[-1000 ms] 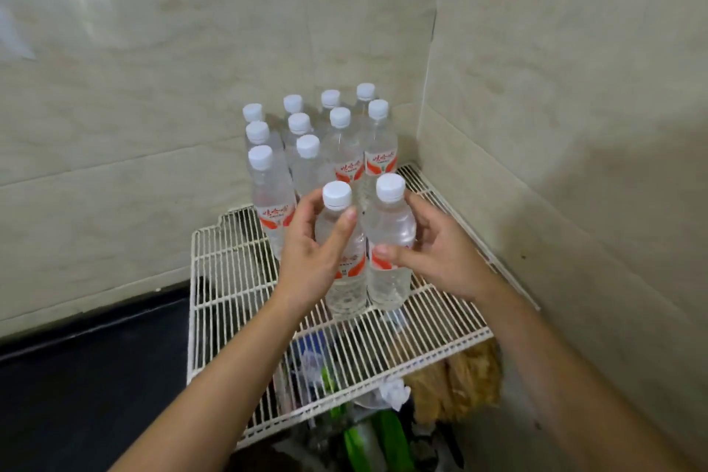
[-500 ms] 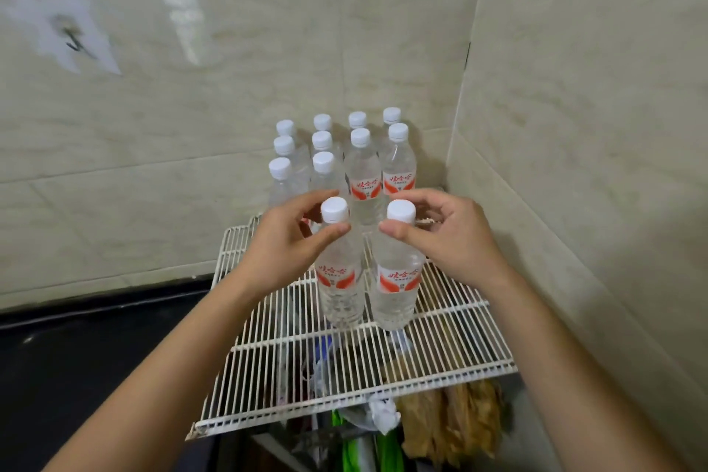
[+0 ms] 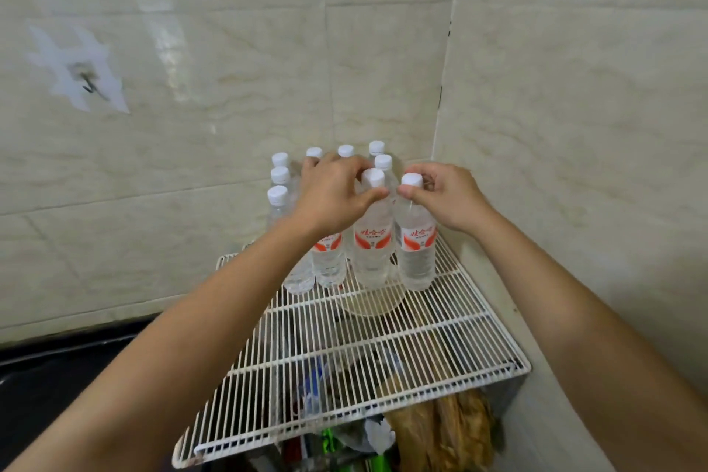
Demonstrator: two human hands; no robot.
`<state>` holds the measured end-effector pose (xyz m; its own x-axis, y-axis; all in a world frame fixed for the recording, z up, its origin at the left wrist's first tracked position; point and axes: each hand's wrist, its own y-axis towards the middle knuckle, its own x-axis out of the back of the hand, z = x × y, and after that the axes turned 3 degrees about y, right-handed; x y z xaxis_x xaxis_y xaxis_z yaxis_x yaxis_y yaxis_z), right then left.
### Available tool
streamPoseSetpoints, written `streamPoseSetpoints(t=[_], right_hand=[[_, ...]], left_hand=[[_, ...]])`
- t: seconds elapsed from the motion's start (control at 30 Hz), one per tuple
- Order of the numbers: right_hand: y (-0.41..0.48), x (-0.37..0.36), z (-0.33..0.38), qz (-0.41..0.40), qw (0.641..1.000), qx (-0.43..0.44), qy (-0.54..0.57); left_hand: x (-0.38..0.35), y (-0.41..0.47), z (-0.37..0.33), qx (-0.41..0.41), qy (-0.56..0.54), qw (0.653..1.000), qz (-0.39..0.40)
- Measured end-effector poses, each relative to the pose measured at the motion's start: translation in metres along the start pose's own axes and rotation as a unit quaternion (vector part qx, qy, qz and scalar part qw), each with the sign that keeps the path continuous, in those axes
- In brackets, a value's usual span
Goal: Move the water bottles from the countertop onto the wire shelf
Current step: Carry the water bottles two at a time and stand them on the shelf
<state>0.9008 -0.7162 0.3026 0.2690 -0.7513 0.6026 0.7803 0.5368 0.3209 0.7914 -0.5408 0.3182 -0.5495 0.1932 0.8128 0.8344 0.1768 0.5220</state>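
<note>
1. Head view: tiled walls are meeting in a corner toward 1 o'clock. A dark countertop is showing at 8 o'clock.
2. Wire shelf is filling that corner. A brown bag is showing beneath its 6 o'clock edge.
3. Bottle cluster is standing at the shelf's 12 o'clock end, white caps up.
4. Left bottle and right bottle are standing upright on the wires, side by side, the right one at 3 o'clock of the left. Both are now sitting against the cluster. Half a second ago they were standing apart from it, nearer 6 o'clock, so they are being slid back into rank. Judging from that, this pair is as good as placed.
5. Left hand is curling thumb and fingers round the left bottle's neck, just under the cap. A second ago it was wrapping the body lower down.
6. Right hand is pinching the right bottle's neck from 3 o'clock, thumb tip under the cap.
7. Letting go is looking like the only step left for these two.
</note>
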Motion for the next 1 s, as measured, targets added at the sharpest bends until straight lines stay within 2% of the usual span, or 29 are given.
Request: streamPoseSetpoints(t=[0.13, 0.33, 0.47, 0.57, 0.73, 0.9, 1.0], right_hand=[[0.019, -0.021, -0.011, 0.000, 1.000, -0.016, 0.027], [0.031, -0.047, -0.018, -0.017, 1.000, -0.010, 0.022], [0.029, -0.049, -0.033, -0.064, 0.997, -0.028, 0.038], [0.032, -0.045, -0.037, -0.058, 0.996, -0.040, 0.056], [0.031, -0.056, -0.034, -0.061, 0.998, -0.004, 0.025], [0.026, -0.057, -0.030, -0.064, 0.998, -0.005, 0.025], [0.024, -0.054, -0.027, -0.056, 0.998, 0.009, -0.023]], left_hand=[[-0.012, 0.020, 0.010, 0.036, 0.044, 0.998, 0.034], [-0.038, 0.018, 0.032, 0.143, -0.040, 0.988, 0.038], [-0.048, 0.018, 0.034, 0.126, 0.000, 0.992, 0.022], [-0.050, 0.024, 0.036, 0.132, 0.004, 0.990, 0.039], [-0.050, 0.024, 0.039, 0.115, 0.014, 0.993, 0.036], [-0.047, 0.019, 0.045, 0.099, 0.006, 0.994, 0.046], [-0.036, 0.015, 0.046, 0.068, 0.009, 0.996, 0.059]])
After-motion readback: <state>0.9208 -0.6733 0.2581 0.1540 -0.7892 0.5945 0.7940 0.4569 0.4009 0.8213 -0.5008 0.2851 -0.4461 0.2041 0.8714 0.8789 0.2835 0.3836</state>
